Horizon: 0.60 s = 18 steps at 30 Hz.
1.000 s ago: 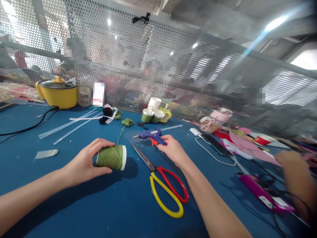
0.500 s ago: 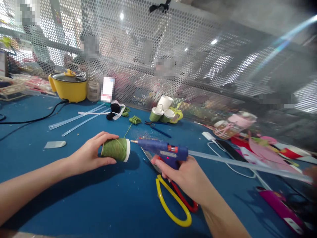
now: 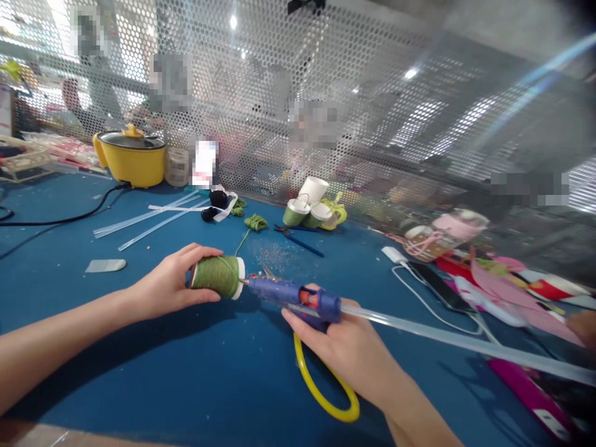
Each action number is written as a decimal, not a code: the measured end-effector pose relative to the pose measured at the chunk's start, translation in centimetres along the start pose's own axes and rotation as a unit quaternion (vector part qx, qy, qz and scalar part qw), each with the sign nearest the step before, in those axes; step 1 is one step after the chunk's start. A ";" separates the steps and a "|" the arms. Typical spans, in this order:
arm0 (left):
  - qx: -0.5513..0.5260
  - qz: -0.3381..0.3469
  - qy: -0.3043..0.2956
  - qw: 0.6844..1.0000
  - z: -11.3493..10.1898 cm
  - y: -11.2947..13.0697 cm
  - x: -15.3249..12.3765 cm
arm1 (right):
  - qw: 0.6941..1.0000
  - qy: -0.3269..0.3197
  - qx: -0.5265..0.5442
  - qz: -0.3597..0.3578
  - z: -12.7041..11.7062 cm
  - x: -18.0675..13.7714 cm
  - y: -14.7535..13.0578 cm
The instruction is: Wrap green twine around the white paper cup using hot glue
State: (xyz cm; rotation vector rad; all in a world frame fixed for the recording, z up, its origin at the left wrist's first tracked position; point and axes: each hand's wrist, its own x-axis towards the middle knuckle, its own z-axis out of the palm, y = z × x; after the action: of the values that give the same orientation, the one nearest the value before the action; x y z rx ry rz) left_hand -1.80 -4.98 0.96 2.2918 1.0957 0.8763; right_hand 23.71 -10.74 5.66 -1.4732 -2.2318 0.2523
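My left hand (image 3: 174,279) is closed around a small cup wrapped in green yarn (image 3: 216,277), tipped on its side above the table. Its white rim faces right, and a strand runs from it to a green yarn bundle (image 3: 256,223). In my right hand (image 3: 344,341) is a blue hot glue gun (image 3: 293,295), pointing left, its nozzle at the cup's white rim; whether they touch I cannot tell. A long clear glue stick (image 3: 447,338) sticks out of the gun's rear. Beneath that hand lie scissors with a yellow handle (image 3: 333,406), partly hidden.
Farther back stand wrapped white cups (image 3: 313,189) beside pliers (image 3: 300,241). Clear glue sticks (image 3: 149,217) lie at left, near a yellow electric pot (image 3: 133,161) with a black cord. A phone (image 3: 440,285) with a white cable is at right. Another person's hand (image 3: 582,328) shows at the right edge.
The glue gun has moved left and slightly down, bringing its nozzle to the cup's rim. My right hand now hides the scissors' red handle. My left hand keeps its hold on the cup.
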 end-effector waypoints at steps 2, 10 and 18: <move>-0.002 0.003 0.000 1.000 0.0 0.0 0.0 | 1.000 0.003 0.017 0.010 0.0 0.0 0.0; 0.005 0.005 0.006 1.000 -0.1 0.1 0.0 | 0.999 -0.013 0.039 0.019 -0.4 0.1 -0.6; 0.000 0.019 -0.005 1.000 -0.2 0.2 0.0 | 1.000 -0.006 0.013 0.015 -0.9 0.3 -1.2</move>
State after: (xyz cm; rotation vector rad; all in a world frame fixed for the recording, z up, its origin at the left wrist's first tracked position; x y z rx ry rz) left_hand -1.82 -5.09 1.20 2.3211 1.0523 0.8790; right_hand 23.04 -11.00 6.96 -1.4954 -2.2095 0.3002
